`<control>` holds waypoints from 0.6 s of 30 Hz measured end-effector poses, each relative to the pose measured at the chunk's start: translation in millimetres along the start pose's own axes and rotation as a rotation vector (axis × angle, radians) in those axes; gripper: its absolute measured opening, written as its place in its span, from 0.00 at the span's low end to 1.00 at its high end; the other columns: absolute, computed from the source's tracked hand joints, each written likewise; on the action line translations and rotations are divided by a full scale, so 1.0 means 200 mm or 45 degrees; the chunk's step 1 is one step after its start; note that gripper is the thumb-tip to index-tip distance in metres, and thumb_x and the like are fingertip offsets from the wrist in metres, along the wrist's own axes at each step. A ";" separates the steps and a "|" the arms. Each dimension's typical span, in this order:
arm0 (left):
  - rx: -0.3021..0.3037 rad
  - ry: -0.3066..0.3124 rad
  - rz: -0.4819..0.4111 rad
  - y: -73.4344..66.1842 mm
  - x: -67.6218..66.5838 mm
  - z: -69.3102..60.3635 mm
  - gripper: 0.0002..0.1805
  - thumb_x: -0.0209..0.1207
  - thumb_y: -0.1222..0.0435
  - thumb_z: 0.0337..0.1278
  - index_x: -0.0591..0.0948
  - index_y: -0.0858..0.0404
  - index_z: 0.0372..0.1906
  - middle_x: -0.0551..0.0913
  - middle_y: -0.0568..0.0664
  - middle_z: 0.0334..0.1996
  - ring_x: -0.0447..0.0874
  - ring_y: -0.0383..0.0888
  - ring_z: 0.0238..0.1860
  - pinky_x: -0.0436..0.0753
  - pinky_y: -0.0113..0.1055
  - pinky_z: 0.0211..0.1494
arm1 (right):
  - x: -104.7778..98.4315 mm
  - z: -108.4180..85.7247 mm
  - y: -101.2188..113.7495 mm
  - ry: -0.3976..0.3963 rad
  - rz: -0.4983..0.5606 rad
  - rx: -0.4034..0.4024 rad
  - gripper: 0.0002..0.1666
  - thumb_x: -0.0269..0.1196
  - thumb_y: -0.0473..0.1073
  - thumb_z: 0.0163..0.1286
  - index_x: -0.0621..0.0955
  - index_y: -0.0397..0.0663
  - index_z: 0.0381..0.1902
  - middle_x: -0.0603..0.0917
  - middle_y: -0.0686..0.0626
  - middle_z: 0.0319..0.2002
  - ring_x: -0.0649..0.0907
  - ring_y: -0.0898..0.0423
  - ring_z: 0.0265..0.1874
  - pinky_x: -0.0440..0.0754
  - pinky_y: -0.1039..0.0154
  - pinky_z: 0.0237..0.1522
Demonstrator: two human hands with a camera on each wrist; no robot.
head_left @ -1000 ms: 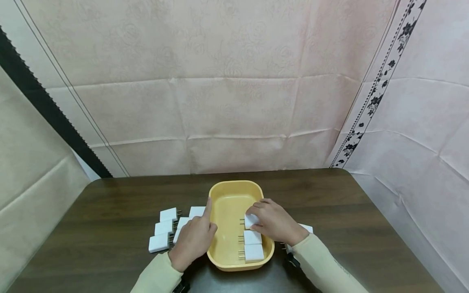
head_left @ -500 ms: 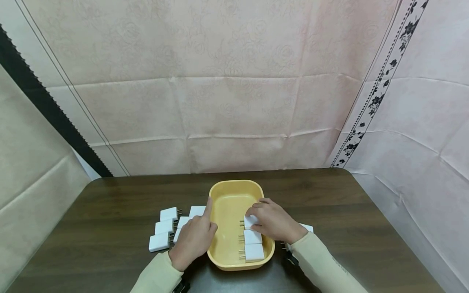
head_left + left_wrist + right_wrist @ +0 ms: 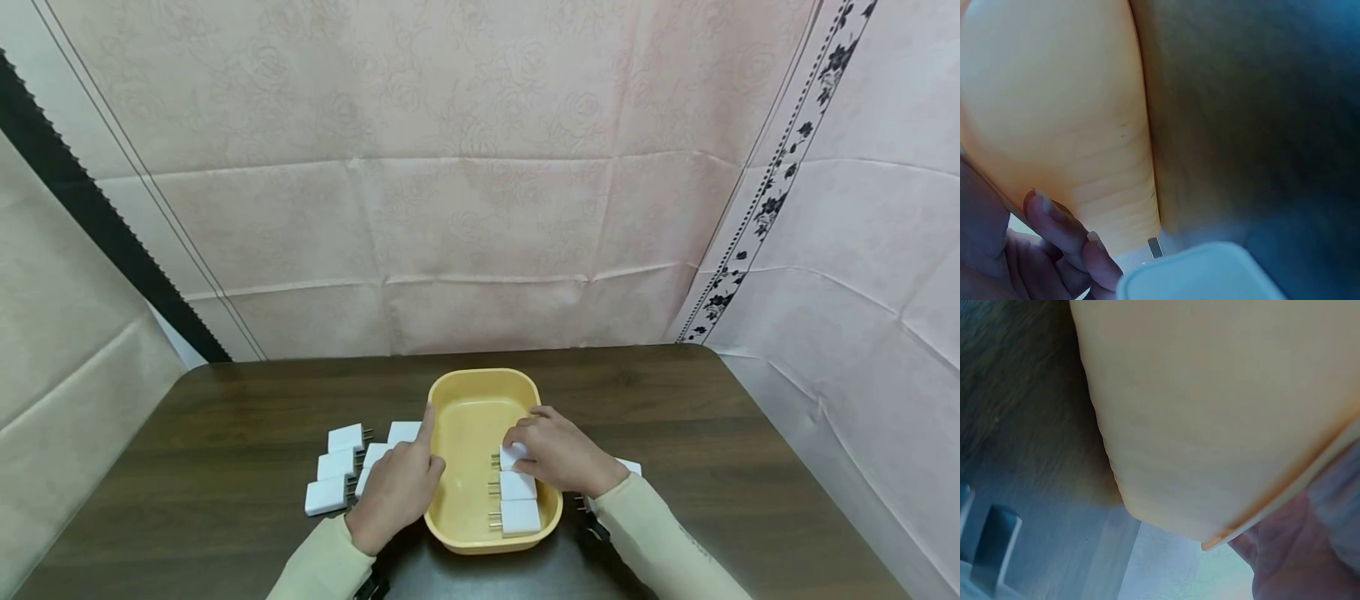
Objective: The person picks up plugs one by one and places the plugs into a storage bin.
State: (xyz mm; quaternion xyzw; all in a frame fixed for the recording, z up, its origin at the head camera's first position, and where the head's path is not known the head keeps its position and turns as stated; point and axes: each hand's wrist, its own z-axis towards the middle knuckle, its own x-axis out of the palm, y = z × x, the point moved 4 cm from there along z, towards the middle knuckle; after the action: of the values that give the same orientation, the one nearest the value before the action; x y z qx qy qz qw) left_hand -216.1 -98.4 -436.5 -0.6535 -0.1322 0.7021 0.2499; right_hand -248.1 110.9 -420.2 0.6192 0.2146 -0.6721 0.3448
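Note:
A yellow plastic tray (image 3: pixel 480 392) stands on the table. Along its right side lie white power adapters with metal pins pointing left: a near adapter (image 3: pixel 519 518), a middle adapter (image 3: pixel 517 486) and a far adapter (image 3: pixel 513 455). My right hand (image 3: pixel 562 450) reaches over the right rim and pinches the far adapter, partly covering it. My left hand (image 3: pixel 401 487) holds the tray's left rim, thumb over the edge and index finger stretched along it. In the left wrist view, bent fingers (image 3: pixel 1063 231) lie against the tray's outer wall (image 3: pixel 1085 125).
Left of the tray sit several more white adapters (image 3: pixel 335 465), some partly behind my left hand. Another white adapter (image 3: pixel 628 467) shows beside my right wrist, mostly hidden. The dark wooden table (image 3: pixel 247 417) ends at a patterned cloth backdrop (image 3: pixel 480 233).
The far adapter has shifted very slightly toward me in my right hand's pinch. My left hand and the tray look unchanged.

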 end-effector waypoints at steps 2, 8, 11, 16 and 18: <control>0.005 -0.005 0.003 0.00 0.00 0.00 0.41 0.54 0.67 0.68 0.52 0.61 0.81 0.70 0.44 0.12 0.66 0.38 0.11 0.65 0.33 0.16 | 0.00 0.00 0.00 0.004 -0.012 0.001 0.12 0.72 0.42 0.63 0.87 0.50 0.44 0.90 0.54 0.44 0.86 0.57 0.49 0.70 0.46 0.69; 0.005 -0.001 0.002 0.00 0.00 0.00 0.40 0.53 0.67 0.68 0.51 0.61 0.81 0.70 0.45 0.12 0.66 0.38 0.11 0.66 0.33 0.16 | 0.01 0.00 0.00 0.015 -0.047 0.005 0.12 0.72 0.44 0.63 0.87 0.52 0.45 0.90 0.55 0.44 0.86 0.58 0.49 0.69 0.46 0.70; -0.009 0.005 -0.004 0.00 0.00 0.00 0.41 0.53 0.67 0.69 0.51 0.61 0.82 0.70 0.45 0.12 0.66 0.38 0.10 0.66 0.32 0.16 | 0.00 0.00 0.00 0.017 -0.064 -0.002 0.13 0.73 0.44 0.63 0.88 0.53 0.46 0.90 0.56 0.44 0.86 0.58 0.49 0.70 0.46 0.69; -0.026 0.015 -0.009 0.00 0.00 0.01 0.41 0.53 0.66 0.69 0.50 0.60 0.82 0.70 0.45 0.12 0.67 0.39 0.10 0.66 0.33 0.16 | 0.00 0.00 0.00 0.019 -0.068 -0.017 0.14 0.73 0.44 0.62 0.88 0.53 0.46 0.90 0.56 0.44 0.86 0.58 0.49 0.70 0.46 0.69; -0.025 0.016 -0.010 0.00 0.00 0.00 0.41 0.53 0.66 0.69 0.50 0.60 0.82 0.70 0.45 0.12 0.66 0.39 0.10 0.66 0.33 0.16 | 0.00 0.00 0.00 0.024 -0.057 -0.022 0.14 0.73 0.44 0.62 0.88 0.53 0.47 0.90 0.57 0.45 0.86 0.58 0.50 0.69 0.45 0.69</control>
State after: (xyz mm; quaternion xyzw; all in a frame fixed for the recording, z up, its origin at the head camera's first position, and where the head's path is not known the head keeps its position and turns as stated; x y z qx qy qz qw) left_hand -216.6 -98.3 -435.7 -0.6599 -0.1400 0.6956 0.2471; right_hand -247.5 110.2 -421.1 0.6175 0.2373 -0.6718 0.3332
